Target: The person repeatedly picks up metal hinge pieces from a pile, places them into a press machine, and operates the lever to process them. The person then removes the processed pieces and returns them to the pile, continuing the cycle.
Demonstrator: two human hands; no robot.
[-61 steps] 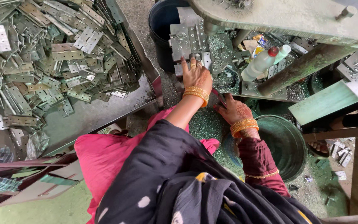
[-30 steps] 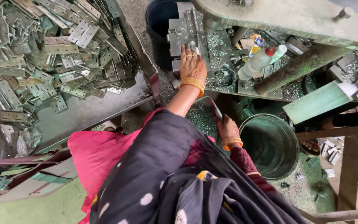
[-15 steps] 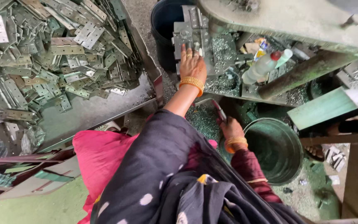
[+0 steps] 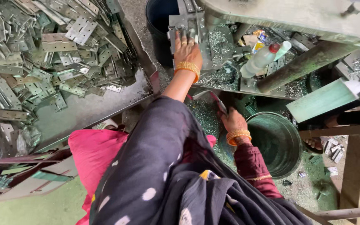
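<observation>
We see the left hand (image 4: 187,48) flat, fingers spread, on the metal press block (image 4: 192,31); the right hand (image 4: 231,121) is closed on a red-handled tool (image 4: 218,103) beside the steel bucket (image 4: 278,141); hinge plates (image 4: 42,54) are piled well apart.

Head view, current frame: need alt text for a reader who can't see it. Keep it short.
A person's left hand rests on a grey metal press fixture, while the right hand is low beside a round dark-green metal bucket, holding something thin that is hard to make out. A tray heaped with flat silver metal hinge plates sits to the left, and a clear plastic bottle with a red cap lies on the bench.
</observation>
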